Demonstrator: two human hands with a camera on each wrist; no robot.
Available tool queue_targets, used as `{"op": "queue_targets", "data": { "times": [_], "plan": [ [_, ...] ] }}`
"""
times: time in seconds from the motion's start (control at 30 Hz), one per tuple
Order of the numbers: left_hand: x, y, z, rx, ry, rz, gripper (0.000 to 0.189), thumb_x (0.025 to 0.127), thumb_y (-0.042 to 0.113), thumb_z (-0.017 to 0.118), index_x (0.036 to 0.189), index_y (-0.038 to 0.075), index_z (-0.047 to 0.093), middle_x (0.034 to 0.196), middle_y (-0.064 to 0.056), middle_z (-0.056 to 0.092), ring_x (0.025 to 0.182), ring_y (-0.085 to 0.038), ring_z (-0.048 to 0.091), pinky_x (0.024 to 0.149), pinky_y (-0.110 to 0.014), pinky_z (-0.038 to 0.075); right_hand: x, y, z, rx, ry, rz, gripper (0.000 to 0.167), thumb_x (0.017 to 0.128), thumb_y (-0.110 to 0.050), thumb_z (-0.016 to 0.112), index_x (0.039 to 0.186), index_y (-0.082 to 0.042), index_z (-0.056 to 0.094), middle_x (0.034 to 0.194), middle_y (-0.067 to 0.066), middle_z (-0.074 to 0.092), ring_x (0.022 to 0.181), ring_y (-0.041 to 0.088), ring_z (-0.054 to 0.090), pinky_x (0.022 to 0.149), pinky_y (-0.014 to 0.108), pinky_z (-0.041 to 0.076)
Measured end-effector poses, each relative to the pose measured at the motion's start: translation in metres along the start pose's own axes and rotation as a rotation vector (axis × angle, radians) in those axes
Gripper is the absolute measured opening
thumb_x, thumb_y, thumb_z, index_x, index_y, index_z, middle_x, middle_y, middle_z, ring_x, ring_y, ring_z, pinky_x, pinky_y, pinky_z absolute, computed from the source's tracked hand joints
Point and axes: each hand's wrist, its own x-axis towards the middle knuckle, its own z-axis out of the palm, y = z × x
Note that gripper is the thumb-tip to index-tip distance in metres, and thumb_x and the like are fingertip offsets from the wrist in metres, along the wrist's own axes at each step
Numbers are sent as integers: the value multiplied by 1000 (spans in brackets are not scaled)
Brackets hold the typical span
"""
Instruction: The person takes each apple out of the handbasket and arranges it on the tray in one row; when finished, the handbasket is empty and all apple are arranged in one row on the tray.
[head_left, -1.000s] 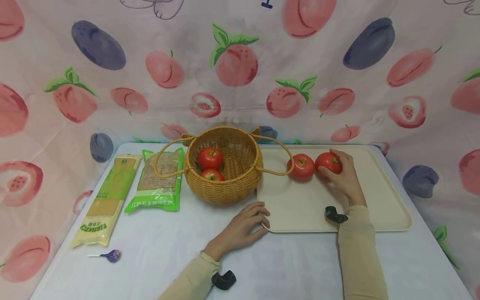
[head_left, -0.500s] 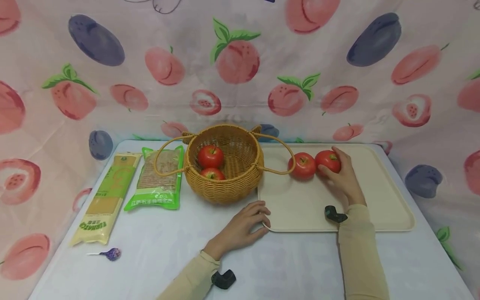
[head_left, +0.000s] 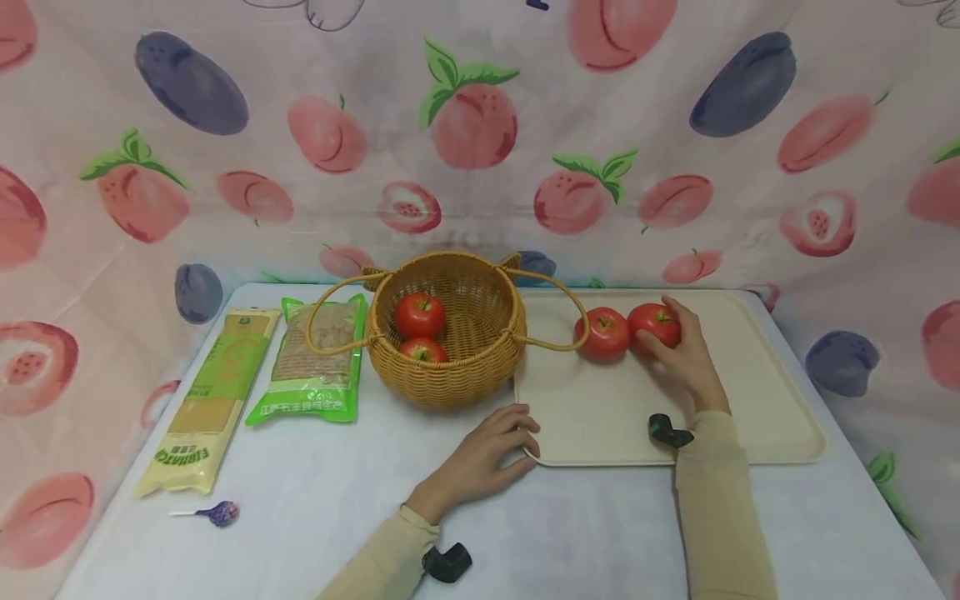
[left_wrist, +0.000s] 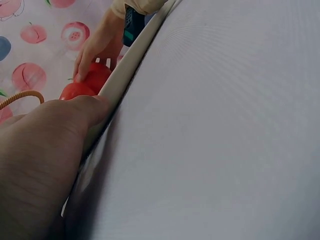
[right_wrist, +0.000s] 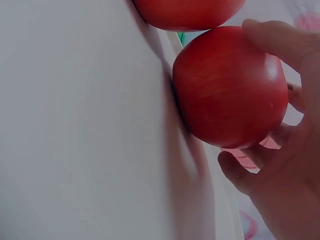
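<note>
My right hand [head_left: 686, 354] grips a red apple [head_left: 649, 325] on the cream tray [head_left: 600, 433], thumb on its near side and fingers around the right. In the right wrist view this apple [right_wrist: 230, 87] sits on the tray's surface, against another apple [right_wrist: 187, 12]. That second apple [head_left: 603, 335] lies just left of it, overlapped by a handle of the wicker basket [head_left: 446, 387]. Inside the basket are two more red apples [head_left: 420, 317]. With relaxed fingers my left hand [head_left: 480, 458] rests at the tray's front left corner; in the left wrist view its thumb touches the rim [left_wrist: 117, 82].
Left of the basket lies a green-edged bag [head_left: 311, 358] of brownish food, partly under the basket's other handle. Beside it is a long yellow-green packet [head_left: 210, 400]. A purple lollipop [head_left: 221, 513] lies at the front left. A fruit-print cloth [head_left: 465, 208] hangs behind the table.
</note>
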Motion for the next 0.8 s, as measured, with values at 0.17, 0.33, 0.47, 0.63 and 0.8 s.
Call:
{"op": "queue_targets", "data": {
  "times": [0.17,0.33,0.47,0.63,0.8],
  "plan": [
    [-1,0,1,13,1,10,5,91,28,63,95,25,63,124,5,56,139,-17,34,118,-34,30,0,1,2,25,76,-50,68,90,-29,63,148,-18,28,148,19,26,136,40,27,111,63,27],
    [-1,-2,1,13,6,10,4,91,28,63,95,26,62,124,6,56,139,-17,34,118,-33,29,1,-15,4,76,218,-168,46,90,-11,63,133,-6,48,136,17,41,128,31,36,106,57,33],
    [-1,-3,2,8,14,10,4,90,27,64,94,26,62,124,6,56,139,-17,34,118,-34,29,-3,-42,6,94,277,-273,37,88,-4,62,124,1,55,127,20,49,121,26,42,104,43,35],
    [-1,-2,4,-4,19,21,4,91,28,63,95,25,62,124,5,56,139,-18,34,118,-34,30,-8,-62,9,93,288,-322,32,89,-2,60,120,2,57,119,18,52,98,5,53,83,15,42],
    [-1,0,3,11,24,28,4,91,27,63,94,25,62,124,5,56,138,-19,36,117,-35,32,-9,-74,16,140,218,-335,36,90,-3,59,125,1,53,124,21,54,86,-3,56,78,9,45]
  ]
}}
